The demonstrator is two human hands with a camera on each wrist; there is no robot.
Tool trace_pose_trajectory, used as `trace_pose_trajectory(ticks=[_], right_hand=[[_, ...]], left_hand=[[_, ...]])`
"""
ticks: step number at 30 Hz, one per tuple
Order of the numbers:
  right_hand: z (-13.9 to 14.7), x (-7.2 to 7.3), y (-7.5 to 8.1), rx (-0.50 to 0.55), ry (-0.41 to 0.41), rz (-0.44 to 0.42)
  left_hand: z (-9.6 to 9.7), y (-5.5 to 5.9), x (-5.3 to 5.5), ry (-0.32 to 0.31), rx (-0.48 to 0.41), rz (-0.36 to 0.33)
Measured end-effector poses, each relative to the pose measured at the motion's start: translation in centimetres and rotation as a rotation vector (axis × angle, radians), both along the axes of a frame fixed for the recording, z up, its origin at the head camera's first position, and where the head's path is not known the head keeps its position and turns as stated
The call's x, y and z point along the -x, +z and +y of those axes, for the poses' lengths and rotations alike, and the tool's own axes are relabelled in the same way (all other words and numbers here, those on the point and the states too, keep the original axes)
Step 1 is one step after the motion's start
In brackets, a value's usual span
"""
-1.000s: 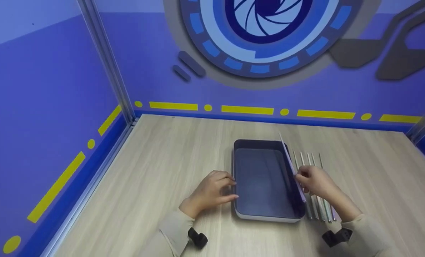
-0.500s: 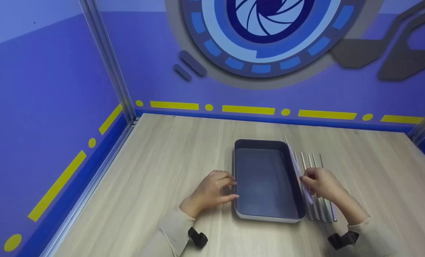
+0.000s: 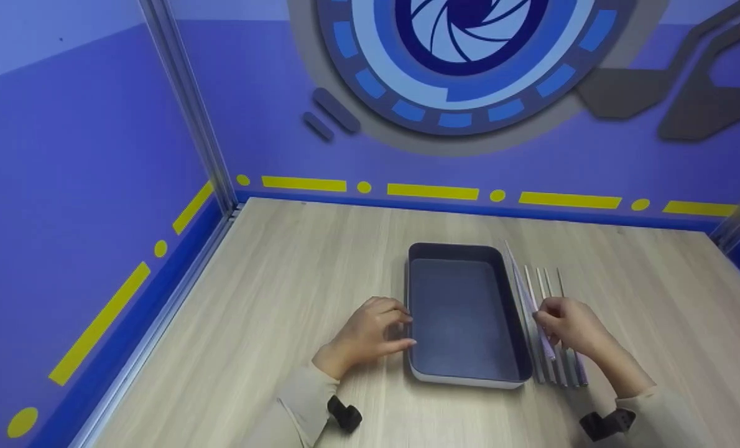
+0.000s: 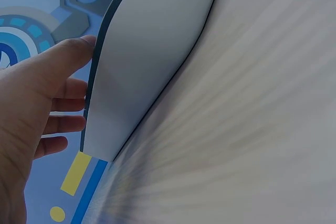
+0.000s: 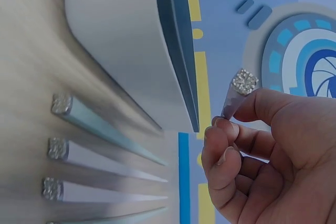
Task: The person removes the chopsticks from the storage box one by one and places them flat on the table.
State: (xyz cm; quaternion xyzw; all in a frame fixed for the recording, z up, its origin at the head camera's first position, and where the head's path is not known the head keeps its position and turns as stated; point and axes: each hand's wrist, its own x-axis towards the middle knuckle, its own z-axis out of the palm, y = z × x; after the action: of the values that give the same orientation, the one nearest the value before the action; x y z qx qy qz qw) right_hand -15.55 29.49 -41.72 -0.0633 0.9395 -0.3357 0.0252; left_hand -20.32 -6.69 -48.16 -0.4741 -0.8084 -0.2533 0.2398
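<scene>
Between thumb and fingertips, my right hand [image 3: 574, 325] pinches a slim pale purple chopstick [image 3: 546, 346] with a glittery silver end. It is held tilted over several more chopsticks [image 5: 97, 120], pale green and pale purple, lying side by side on the table. Left of them stands a rectangular tray [image 3: 457, 317], dark inside and whitish outside, with nothing in it. My left hand [image 3: 367, 333] touches the tray's left rim with thumb and fingertips, its fingers loosely bent. The left wrist view shows the thumb tip right at that dark rim.
A light wood table [image 3: 295, 274] lies under everything. Blue-purple panels [image 3: 270, 112] with yellow markings rise at its back and left, joined by a metal corner post [image 3: 186, 106]. Black straps [image 3: 344, 414] sit on both wrists.
My right hand has moved rightward with the chopstick, from the tray's right rim to above the row of chopsticks. My left hand and the tray have stayed in place.
</scene>
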Motion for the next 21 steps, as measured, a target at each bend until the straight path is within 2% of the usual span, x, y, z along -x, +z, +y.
trace_pose_trajectory(ticks=[21], right_hand=[[3.3,-0.9,-1.0,-0.027,-0.068,-0.019]], left_hand=[[0.0,0.0,0.0,0.008,0.006,0.034]])
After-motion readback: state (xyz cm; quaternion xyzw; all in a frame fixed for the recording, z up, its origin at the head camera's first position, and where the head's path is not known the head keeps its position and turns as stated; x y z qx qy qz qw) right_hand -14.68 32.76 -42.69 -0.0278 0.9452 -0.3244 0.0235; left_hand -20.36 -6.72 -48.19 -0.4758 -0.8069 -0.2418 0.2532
